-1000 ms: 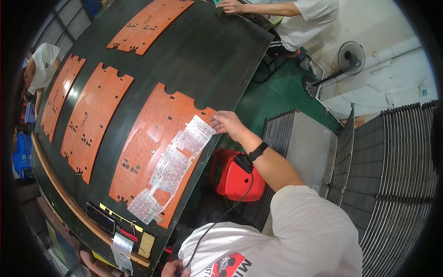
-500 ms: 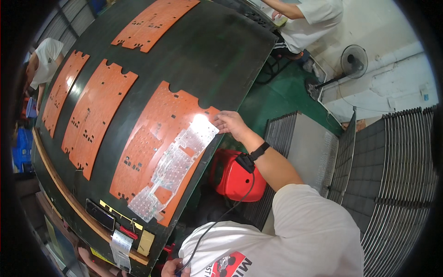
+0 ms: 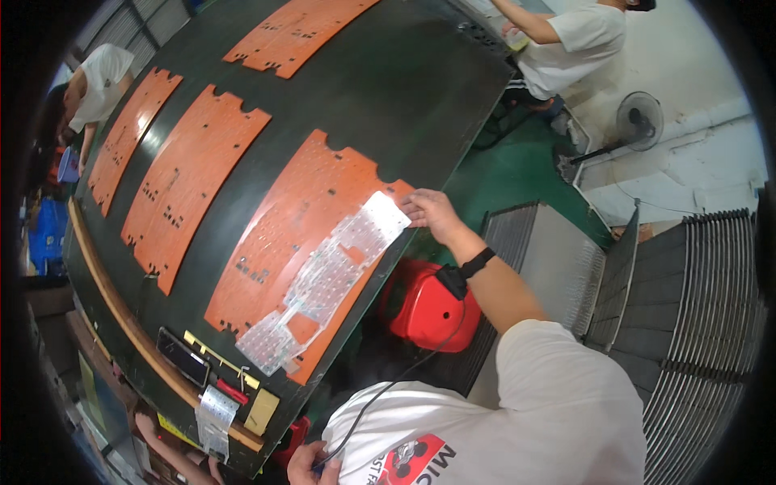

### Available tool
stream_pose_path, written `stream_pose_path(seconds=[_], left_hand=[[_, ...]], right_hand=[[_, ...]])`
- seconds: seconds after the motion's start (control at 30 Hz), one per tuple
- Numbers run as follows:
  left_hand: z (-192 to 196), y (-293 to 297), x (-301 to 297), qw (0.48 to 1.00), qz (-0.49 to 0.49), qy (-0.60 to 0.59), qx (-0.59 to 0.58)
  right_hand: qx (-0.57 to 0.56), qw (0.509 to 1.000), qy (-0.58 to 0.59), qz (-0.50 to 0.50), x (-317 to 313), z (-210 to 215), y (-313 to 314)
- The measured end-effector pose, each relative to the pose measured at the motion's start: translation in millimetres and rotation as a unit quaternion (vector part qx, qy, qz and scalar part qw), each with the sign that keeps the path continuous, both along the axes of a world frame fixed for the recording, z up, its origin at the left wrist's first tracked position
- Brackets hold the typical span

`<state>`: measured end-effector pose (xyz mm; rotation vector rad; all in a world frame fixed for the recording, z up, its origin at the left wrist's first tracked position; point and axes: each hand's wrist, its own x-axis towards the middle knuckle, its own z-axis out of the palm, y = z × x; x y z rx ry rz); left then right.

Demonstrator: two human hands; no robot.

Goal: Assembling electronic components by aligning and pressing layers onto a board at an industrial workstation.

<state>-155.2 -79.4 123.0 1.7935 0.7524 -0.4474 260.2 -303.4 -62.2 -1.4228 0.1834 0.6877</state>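
Fingers of left hand (image 3: 314,465) curled by cable (image 3: 358,419); can't be told whether it's gripped. Left to right: orange board (image 3: 279,218) laid flat along right edge of table (image 3: 412,97), probably so it can be reached without leaning. Film (image 3: 323,279) spread lengthwise over board's right side, left side uncovered by it. Film's far corner seems pinched in right hand (image 3: 434,214), presumably so it can be steadied or shifted with little handling. Red stool (image 3: 432,315) parked just off that edge, likely to be handy.
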Motion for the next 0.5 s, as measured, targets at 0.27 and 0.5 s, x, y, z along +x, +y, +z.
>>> stream_pose_path(seconds=[0.27,0.5], left_hand=[[-7,3,-4,1.0,0.01,0.0,-0.008],[-12,11,-3,0.999,0.027,-0.042,0.002]], right_hand=[[-0.02,1.0,-0.008,0.012,4,-1,-6],[-0.033,0.999,-0.016,0.038,4,6,-4]])
